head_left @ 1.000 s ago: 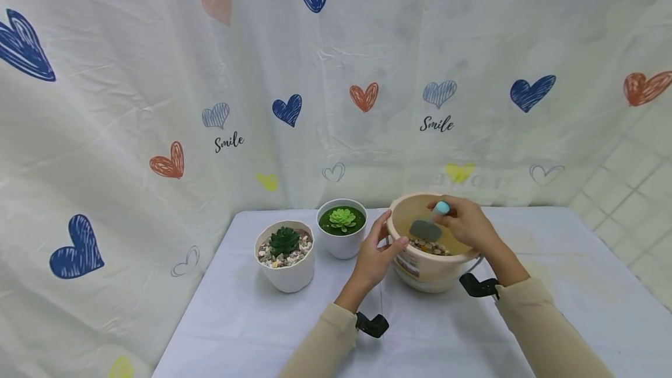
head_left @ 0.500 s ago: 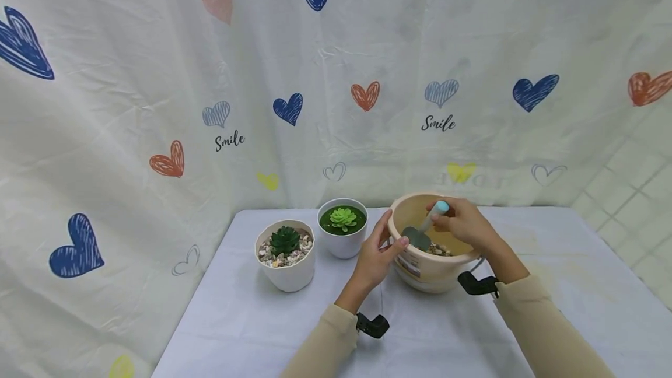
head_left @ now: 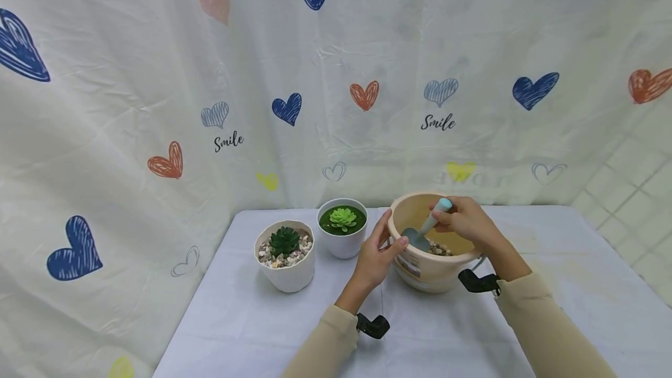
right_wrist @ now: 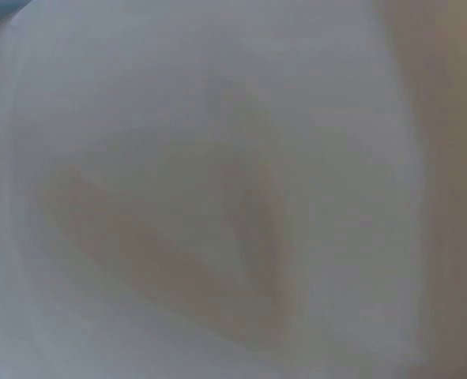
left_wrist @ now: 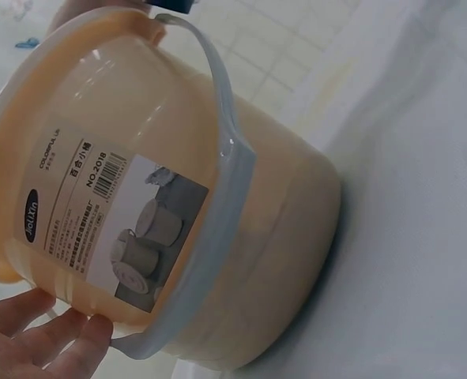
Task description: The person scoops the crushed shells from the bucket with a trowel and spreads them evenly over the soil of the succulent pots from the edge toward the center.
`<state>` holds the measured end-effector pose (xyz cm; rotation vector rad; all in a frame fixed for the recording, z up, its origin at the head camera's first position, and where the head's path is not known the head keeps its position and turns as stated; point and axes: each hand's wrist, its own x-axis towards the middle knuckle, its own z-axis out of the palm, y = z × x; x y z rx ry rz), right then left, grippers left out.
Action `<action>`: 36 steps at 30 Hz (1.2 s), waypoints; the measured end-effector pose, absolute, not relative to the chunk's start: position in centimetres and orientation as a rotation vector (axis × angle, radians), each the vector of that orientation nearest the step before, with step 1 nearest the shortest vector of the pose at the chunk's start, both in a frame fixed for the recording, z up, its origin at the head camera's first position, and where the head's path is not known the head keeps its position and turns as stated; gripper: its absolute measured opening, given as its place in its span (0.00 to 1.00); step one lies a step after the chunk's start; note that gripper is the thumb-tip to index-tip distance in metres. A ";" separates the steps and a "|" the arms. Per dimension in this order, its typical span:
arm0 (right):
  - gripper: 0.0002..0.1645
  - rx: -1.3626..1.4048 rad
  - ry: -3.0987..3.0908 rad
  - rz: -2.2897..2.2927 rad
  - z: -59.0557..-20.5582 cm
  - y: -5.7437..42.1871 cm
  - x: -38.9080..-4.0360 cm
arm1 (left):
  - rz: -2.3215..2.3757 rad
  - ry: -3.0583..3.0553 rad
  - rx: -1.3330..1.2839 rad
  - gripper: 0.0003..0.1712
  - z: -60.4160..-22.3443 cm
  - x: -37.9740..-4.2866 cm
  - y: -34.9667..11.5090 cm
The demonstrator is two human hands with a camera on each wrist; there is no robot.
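Observation:
A cream plastic bucket [head_left: 430,276] stands upright in the head view, pebbles [head_left: 440,249] lying in its bottom. My left hand [head_left: 371,261] holds its left rim, with the thumb over the near edge. Fingertips [left_wrist: 73,320] press the outer wall in the left wrist view, close to the grey bail handle [left_wrist: 209,253]. My right hand [head_left: 464,220] grips a small hand trowel [head_left: 429,223] by its light blue handle. The trowel tilts inside the bucket, its grey blade low against the left inner side, partly behind the rim and left thumb. The right wrist view is blurred and shows no hand.
To the left stands a white pot [head_left: 289,276] with a dark green succulent and pebbles. Behind it is another white pot [head_left: 342,245] with a light green succulent. A white cloth covers the table [head_left: 236,314]. A heart-printed curtain [head_left: 394,144] hangs close behind.
The right hand has swung the trowel's blade left and down from above the pebbles to the bucket's left inner side. The left hand stays at the rim.

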<state>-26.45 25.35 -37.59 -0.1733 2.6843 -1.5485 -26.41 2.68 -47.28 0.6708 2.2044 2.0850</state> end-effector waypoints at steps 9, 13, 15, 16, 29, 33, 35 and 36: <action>0.25 -0.099 2.659 -1.589 -37.5 25.6 -26.7 | 2.095 2.202 0.680 0.42 -47.5 -26.6 2.7; 0.25 -0.067 2.683 -1.619 -37.5 25.7 -26.6 | 2.103 2.193 0.682 0.42 -47.5 -26.7 2.7; 0.26 -0.066 2.696 -1.642 -37.5 25.7 -26.5 | 2.105 2.191 0.683 0.42 -47.5 -26.7 2.7; 0.26 -0.061 2.702 -1.656 -37.5 25.7 -26.5 | 2.104 2.191 0.685 0.42 -47.5 -26.7 2.7; 0.33 0.013 2.777 -1.741 -37.2 25.9 -25.5 | 2.127 2.154 0.668 0.42 -47.5 -26.5 2.7; 0.36 0.075 2.738 -1.822 -37.0 26.4 -25.3 | 2.132 2.150 0.664 0.42 -47.5 -26.5 2.8; 0.37 0.088 2.702 -1.877 -37.0 26.7 -25.3 | 2.131 2.153 0.660 0.43 -47.5 -26.5 2.8; 0.37 0.089 2.679 -1.911 -37.0 26.8 -25.3 | 2.132 2.155 0.662 0.43 -47.5 -26.5 2.8</action>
